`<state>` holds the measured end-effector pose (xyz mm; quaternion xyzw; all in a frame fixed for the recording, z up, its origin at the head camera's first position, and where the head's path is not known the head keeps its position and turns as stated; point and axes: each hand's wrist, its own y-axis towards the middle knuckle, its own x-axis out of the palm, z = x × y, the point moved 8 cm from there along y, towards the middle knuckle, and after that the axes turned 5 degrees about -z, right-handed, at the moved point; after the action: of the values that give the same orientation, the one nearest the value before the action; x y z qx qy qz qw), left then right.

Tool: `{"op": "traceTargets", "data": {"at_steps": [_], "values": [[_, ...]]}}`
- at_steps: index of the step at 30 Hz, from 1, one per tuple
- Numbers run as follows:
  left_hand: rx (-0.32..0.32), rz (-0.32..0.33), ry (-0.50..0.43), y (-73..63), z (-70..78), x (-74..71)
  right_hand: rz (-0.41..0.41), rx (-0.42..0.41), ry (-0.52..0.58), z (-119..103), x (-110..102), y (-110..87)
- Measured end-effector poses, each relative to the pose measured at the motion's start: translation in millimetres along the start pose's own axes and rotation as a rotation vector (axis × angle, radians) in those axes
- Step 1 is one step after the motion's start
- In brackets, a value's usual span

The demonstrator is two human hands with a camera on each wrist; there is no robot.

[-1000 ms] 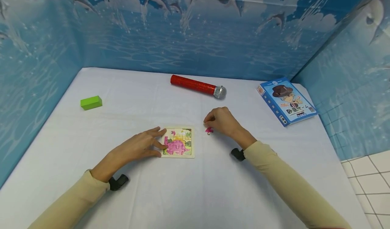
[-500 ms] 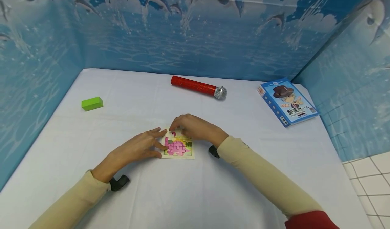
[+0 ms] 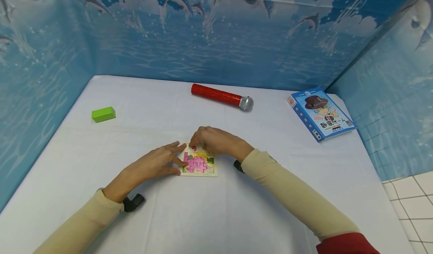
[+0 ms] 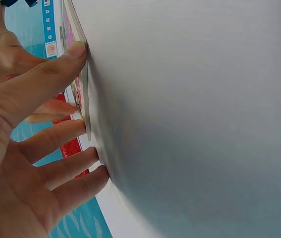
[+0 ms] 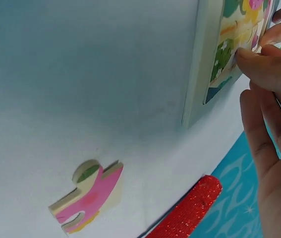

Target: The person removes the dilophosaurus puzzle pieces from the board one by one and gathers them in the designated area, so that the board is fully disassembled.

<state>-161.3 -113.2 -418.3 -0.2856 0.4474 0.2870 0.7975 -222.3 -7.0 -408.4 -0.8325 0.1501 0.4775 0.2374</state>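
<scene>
Square pale-framed jigsaw puzzle with a pink picture (image 3: 198, 165): flat on the white-clothed worktop (image 3: 176, 216), between both hands. Left hand (image 3: 157, 162): at the puzzle's left edge, fingers spread apart, thumb and a fingertip touching the frame. Right hand (image 3: 216, 140): over the puzzle's far edge, thumb and forefinger tips near together at its face; whether they pinch a piece, cannot tell. Loose pink, cream and green jigsaw piece (image 5: 88, 198): apart from the puzzle. Glittery red microphone with silver head (image 3: 216, 94): beyond the puzzle.
</scene>
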Motion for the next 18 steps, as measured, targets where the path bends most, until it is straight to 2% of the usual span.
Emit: {"op": "traceTargets", "data": {"at_steps": [7,14,18], "values": [[-0.020,-0.011,0.013,0.3,-0.6,0.1,-0.056,0.010,-0.059,-2.9,7.7,0.6],[-0.005,0.005,0.009,1.1,1.3,-1.7,-0.030,0.012,-0.124,-8.7,8.9,0.8],[-0.005,0.006,0.011,1.0,2.5,-1.8,-0.021,0.011,-0.104,-8.9,8.9,-1.6]]}}
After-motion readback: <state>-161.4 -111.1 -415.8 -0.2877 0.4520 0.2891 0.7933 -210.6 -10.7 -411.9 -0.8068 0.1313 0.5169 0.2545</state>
